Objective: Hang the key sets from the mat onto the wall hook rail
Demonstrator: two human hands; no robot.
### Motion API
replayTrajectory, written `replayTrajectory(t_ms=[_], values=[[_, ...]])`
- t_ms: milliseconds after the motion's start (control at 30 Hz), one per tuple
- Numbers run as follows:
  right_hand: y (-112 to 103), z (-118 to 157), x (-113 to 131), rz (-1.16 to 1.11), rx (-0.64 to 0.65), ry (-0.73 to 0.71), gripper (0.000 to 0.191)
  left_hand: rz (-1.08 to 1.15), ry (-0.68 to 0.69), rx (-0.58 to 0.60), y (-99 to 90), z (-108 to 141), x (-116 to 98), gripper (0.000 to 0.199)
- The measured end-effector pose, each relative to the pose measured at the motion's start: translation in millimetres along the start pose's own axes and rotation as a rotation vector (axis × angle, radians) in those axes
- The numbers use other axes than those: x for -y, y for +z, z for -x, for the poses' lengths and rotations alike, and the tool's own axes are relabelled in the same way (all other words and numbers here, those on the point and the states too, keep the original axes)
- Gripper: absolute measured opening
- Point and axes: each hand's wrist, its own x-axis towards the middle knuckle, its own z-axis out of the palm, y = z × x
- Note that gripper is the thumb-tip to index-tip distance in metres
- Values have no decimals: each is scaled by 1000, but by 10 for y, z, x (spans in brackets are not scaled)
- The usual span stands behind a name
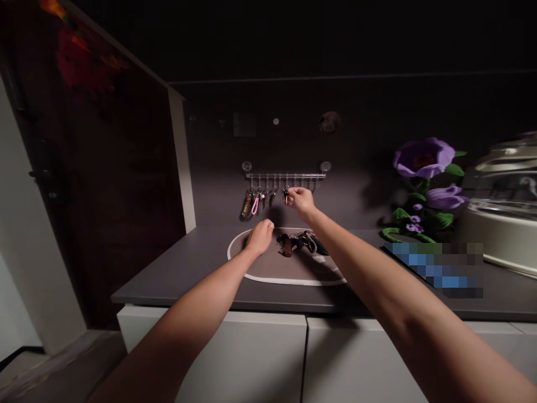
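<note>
A clear hook rail (pixel 289 176) is fixed to the dark back wall, with several keys and a pink loop (pixel 255 205) hanging from its left part. My right hand (pixel 301 200) is raised just below the rail's middle, its fingers pinched on a small key ring (pixel 286 195) at the hooks. Lower and to the left, my left hand (pixel 260 236) hovers over the oval mat (pixel 268 270) with its fingers curled together; whether they hold anything is hidden. A heap of keys and dark key fobs (pixel 297 243) lies on the mat, between my two forearms.
Purple artificial flowers (pixel 424 159) and a cream container with a clear lid (pixel 507 224) stand at the right of the grey countertop (pixel 168 274). A dark door (pixel 121 196) is at the left. White cabinet fronts (pixel 255 358) lie below.
</note>
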Motion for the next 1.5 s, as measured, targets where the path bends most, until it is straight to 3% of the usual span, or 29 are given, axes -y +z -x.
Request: replayTrajectory(t_ms=[200, 533, 767, 1167, 1500], values=[[202, -194, 49, 61, -138, 69, 5, 5, 7, -5, 14, -13, 15, 24], [359, -335, -7, -5, -271, 150, 9, -15, 3, 3, 31, -21, 32, 26], [380, -361, -99, -2, -290, 154, 7, 10, -4, -1, 32, -32, 47, 25], [280, -382, -203, 233, -270, 95, 5, 67, -52, -28, 56, -35, 109, 23], [132, -210, -18, 322, -168, 99, 6, 95, -85, -5, 13, -1, 88, 21]])
